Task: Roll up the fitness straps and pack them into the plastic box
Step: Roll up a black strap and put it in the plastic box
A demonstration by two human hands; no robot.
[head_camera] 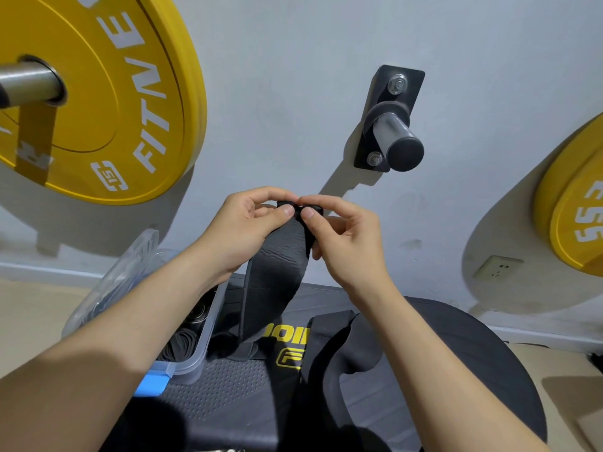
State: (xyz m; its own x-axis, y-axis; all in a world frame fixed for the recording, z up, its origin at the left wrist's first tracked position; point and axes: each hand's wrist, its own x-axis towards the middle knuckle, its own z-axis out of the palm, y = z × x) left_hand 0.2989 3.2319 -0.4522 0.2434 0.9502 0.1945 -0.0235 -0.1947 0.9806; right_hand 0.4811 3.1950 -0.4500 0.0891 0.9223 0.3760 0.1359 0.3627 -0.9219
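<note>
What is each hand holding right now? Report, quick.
Left hand: pinches the top end of the black strap.
Right hand: pinches the same end.

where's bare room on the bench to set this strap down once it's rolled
Bare: the dotted bench patch between the box and the loose strap, below the held strap's tail; also the floor left of the box. Crowded: the box, with rolls inside, and the bench's right half under the loose strap.

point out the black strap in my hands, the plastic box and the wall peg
black strap [277,265], head view, on its hanging middle stretch
plastic box [206,337], head view, on its clear right wall
wall peg [391,127], head view, on its steel shaft
</note>
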